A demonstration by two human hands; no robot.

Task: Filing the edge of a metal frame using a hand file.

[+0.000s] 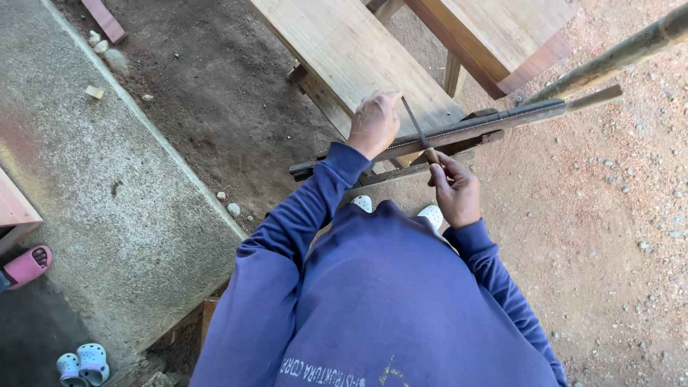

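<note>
We note a pale wooden desk (358, 54) standing on bare dirt, with a concrete slab (93, 193) beside it. Across the desk's near end lies a long dark saw blade (466, 127), clamped between wooden strips, teeth up. Our left hand (373, 123) presses down on the blade, grip closed over the tip of a thin file (416, 129). Our right hand (455, 190) has its grip wrapped around the file's wooden handle. No containers seen.

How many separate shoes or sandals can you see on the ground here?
5: a pink sandal at the left edge, two pale blue clogs bottom left, two white shoes under the person. Others may be hidden.
</note>
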